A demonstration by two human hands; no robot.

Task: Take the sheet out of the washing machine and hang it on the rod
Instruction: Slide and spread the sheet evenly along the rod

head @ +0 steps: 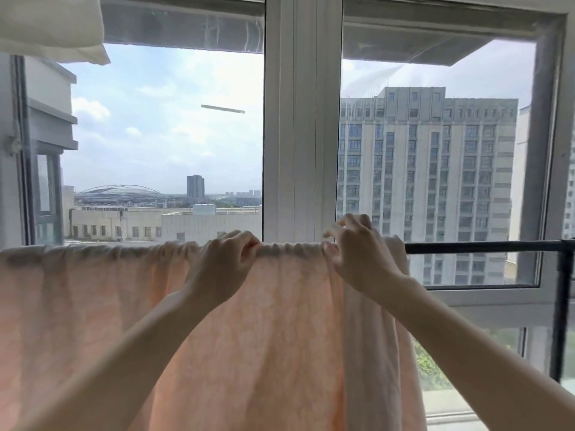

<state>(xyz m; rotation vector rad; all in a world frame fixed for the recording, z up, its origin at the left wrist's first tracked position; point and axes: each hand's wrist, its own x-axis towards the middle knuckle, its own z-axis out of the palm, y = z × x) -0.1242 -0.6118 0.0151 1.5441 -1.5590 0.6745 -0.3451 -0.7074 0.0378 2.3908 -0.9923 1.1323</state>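
Head view: sheet (264, 321) draped over rod (482, 246), bunched along the top, hiding the rod from 9 o'clock to centre; only the 3 o'clock stretch shows bare. Left hand (222, 265) grips the gathered top edge. Right hand (357, 253) blurred, fingers curled at the sheet's top; grasp unclear. Sheet's bottom cut off at 6 o'clock.

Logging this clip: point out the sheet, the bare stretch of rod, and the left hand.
sheet (93, 306), head view, on its hanging front panel.
rod (482, 245), head view, on the uncovered black bar.
left hand (222, 262), head view, on its back.
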